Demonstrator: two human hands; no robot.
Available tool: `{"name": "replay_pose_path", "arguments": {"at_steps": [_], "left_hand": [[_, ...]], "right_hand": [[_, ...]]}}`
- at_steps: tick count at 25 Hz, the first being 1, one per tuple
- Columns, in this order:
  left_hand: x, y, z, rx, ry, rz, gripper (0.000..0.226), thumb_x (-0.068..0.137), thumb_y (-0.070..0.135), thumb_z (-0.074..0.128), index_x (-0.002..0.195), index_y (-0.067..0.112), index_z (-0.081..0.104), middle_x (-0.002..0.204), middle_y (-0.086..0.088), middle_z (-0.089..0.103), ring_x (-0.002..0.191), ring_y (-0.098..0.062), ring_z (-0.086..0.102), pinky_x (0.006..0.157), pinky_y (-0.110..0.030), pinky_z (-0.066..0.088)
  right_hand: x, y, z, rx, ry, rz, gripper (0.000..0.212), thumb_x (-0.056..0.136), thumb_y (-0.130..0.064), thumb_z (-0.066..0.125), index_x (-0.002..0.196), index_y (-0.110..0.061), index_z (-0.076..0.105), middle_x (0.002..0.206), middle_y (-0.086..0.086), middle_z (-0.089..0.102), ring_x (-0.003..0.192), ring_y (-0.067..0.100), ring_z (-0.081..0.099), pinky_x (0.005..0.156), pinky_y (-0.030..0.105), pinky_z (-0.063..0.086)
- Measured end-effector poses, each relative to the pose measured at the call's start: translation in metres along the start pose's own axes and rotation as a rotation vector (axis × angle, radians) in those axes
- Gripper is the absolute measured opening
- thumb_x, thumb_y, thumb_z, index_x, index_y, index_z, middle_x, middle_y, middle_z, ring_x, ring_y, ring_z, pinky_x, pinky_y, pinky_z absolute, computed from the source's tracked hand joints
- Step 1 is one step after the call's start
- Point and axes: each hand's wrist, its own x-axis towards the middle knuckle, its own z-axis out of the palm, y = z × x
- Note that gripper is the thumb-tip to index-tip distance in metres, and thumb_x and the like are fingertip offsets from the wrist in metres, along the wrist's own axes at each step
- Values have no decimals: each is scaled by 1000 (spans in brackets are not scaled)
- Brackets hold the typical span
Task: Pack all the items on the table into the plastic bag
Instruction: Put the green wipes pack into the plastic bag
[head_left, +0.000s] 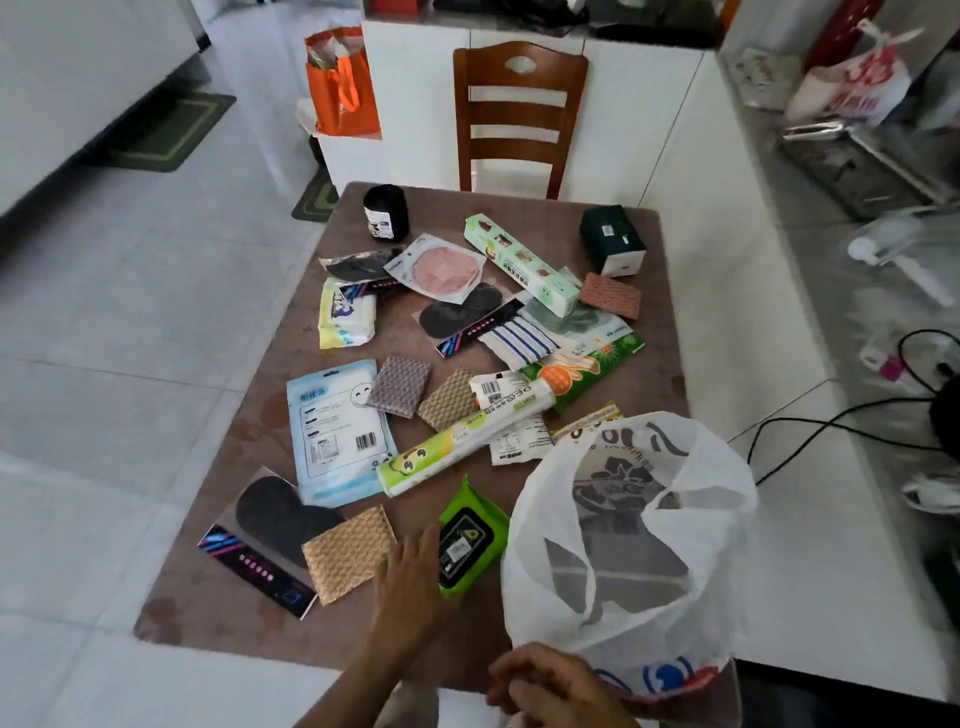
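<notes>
White floor tiles and a brown wooden chair (519, 117) frame the far end, and below them the brown patterned table (249, 436) is crowded with small packets, so plenty is left to pack.

At lower left lies the dark insole pack with a black-and-pink card (270, 535). A tan woven cloth square (345, 558) overlaps its right edge, just beside the reaching hand. That's the first hazard: a sweep at the wrong angle drags the cloth or nudges the insole pack toward the near edge.

Now the left hand (410, 577), low centre, fingers straight and fairly spread, fingertips touching the left edge of the green wet-wipe pack with a black label (470, 538). No grip yet, by the look of it. The pack is slick and flat, so a pinch from one side could let it skid right, under the bag.

Above it the long green-and-white film roll with cartoon eyes (457, 441) lies diagonally. Free to roll, it could knock the pale blue flat pouch (332, 431) or the smaller cloth squares beside it.

Bottom centre, the right hand (540, 680) is curled near the bag's base. Whether it pinches the plastic I cannot tell.

Lower right, the white translucent plastic bag (634, 535) stands with its mouth open, walls slack. Held by one hand at most, that mouth may fold shut. It also sits near the table's right edge, so a heavy drop could tip it off.
</notes>
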Motion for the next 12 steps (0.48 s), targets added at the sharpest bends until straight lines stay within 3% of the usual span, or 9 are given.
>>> {"name": "replay_pose_path", "arguments": {"at_steps": [3,5,7,9,12], "left_hand": [[22,4,4,175,-169,56,109,69,61,63,153,23,5,149,-7,33,134,-30,36,110,-46,31],[32,7,-2,168,-210,25,116,63,59,68,153,22,5,148,-9,34,133,-31,37,109,-45,33],[40,3,-16,-53,-217,15,110,53,57,72,147,25,24,138,-6,49,124,-26,49,101,-41,44],[39,-3,-42,-499,-229,-17,94,45,47,78,131,38,40,122,2,62,110,-20,61,88,-33,49],[27,-4,-82,-727,-94,20,96,38,42,75,126,40,38,114,5,60,103,-16,59,82,-27,44]], "right_hand": [[9,-23,13,138,112,-59,18,83,-18,60,97,-20,72,96,1,77,98,13,70,90,23,51],[9,-31,19,208,234,-83,16,86,-13,60,96,-15,72,94,4,77,96,15,70,88,25,52],[9,-33,22,275,366,-102,15,92,-4,58,96,-11,70,91,6,77,92,20,71,81,24,53],[3,-36,22,336,445,-105,19,94,2,54,96,-8,69,90,8,77,89,26,71,80,29,56],[-5,-51,11,408,504,-189,22,88,-3,65,99,-21,71,98,7,76,86,26,71,80,40,58]]}}
